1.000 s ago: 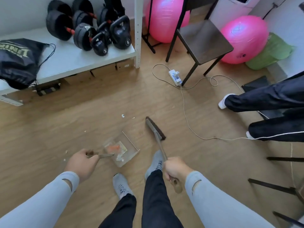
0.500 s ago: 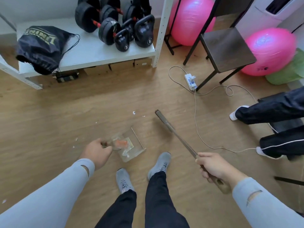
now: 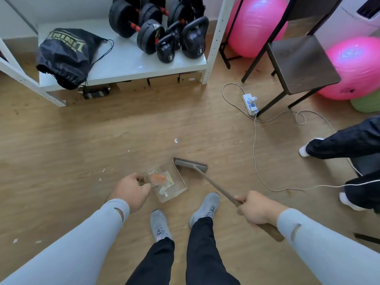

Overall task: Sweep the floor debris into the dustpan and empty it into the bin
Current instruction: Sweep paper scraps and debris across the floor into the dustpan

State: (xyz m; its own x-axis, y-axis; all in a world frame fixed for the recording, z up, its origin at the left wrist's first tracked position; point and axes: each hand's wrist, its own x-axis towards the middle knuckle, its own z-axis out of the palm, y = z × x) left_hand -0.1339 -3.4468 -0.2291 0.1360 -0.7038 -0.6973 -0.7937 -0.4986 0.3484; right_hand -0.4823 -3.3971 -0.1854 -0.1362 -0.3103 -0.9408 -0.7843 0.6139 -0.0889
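Head view: broom head meets the dustpan's open edge

Head camera looks down at a wooden floor. Left hand has its fingers curled round the short handle of a clear dustpan, which lies flat on the floor just ahead of the grey shoes. Orange and pale debris sits inside the pan. Right hand has its fingers clamped on the long wooden handle of the broom, whose brush head lies just beside the pan's far right edge; whether they touch cannot be told.

A white scrap lies on open floor beyond the broom, apart from it. Smaller scraps lie left of the pan, and two more near the left edge of the picture.

Open floor stretches left and ahead as far as a white shelf carrying weights and a black bag. To the right, a white cable runs from a power strip beside a dark chair, and another person's legs border that side
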